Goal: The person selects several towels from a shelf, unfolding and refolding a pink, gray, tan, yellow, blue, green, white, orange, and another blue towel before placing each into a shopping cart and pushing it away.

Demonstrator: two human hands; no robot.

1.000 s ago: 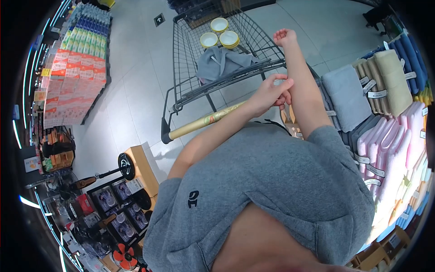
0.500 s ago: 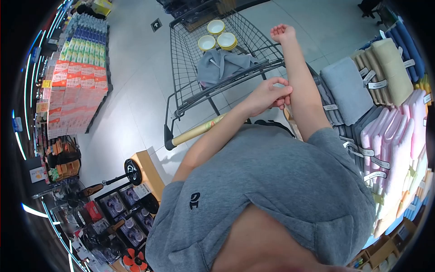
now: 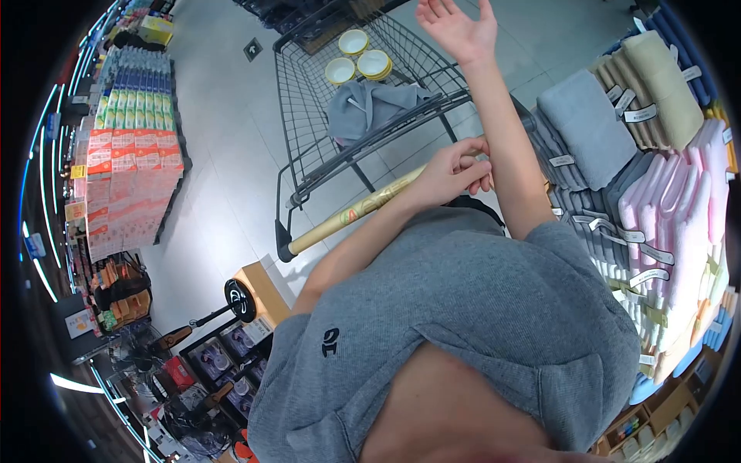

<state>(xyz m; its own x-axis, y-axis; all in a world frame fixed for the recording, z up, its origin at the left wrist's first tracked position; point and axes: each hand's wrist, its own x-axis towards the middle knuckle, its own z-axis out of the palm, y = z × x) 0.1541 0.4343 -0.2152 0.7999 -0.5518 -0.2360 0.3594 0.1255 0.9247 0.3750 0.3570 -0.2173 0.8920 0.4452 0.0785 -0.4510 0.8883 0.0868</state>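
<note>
My right hand is raised beyond the cart's right side, with its palm showing and fingers spread; it holds nothing. Against the right forearm rests my left hand, fingers curled in and nothing visible in them. Below that hand runs the pale yellow handle of a wire shopping cart. Inside the cart lies a crumpled grey cloth with a white tag. Behind it sit white bowls with yellow outsides: one bowl at the back, another bowl at left and a stack of bowls at right.
Folded grey towels, pink towels and beige towels with white tags fill a display on the right. Stacked red-and-white boxes stand on the left. Pans hang from a rack at lower left.
My right hand has opened from a loose curl and moved up and left. The left hand has lowered slightly and stays at the right forearm. The view has shifted a little.
</note>
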